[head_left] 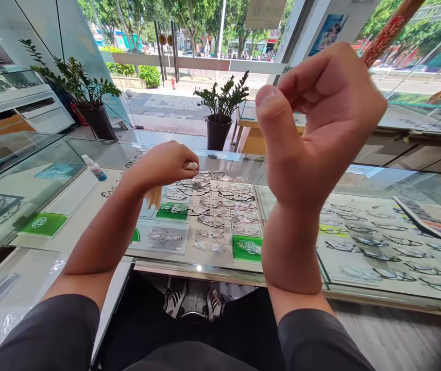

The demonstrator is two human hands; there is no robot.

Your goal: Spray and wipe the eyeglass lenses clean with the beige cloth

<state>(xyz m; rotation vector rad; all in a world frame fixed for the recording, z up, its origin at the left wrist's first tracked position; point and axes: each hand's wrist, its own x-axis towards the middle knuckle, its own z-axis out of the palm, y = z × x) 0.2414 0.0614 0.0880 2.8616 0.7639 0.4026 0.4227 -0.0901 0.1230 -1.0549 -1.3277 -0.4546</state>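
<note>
My left hand (172,164) is closed in a fist above the eyeglass display counter. A whitish end (192,166) pokes out at its thumb side, and tan, bristle-like strands (153,197) hang below the wrist; both seem to belong to one brush-like thing, mostly hidden by the hand. Raised high and close to the camera, my right hand (321,108) has its fingers curled in and its thumb bent up. Nothing shows in it. Rows of eyeglasses (236,196) lie beneath, inside the glass-topped display case (199,267).
A small spray bottle (94,167) stands on the glass at left. Green cards (247,255) lie among the frames. Potted plants (218,131) stand beyond the counter, before the glass front. At right, a magazine (433,219) rests over more eyeglasses. A reddish pole (388,33) slants at upper right.
</note>
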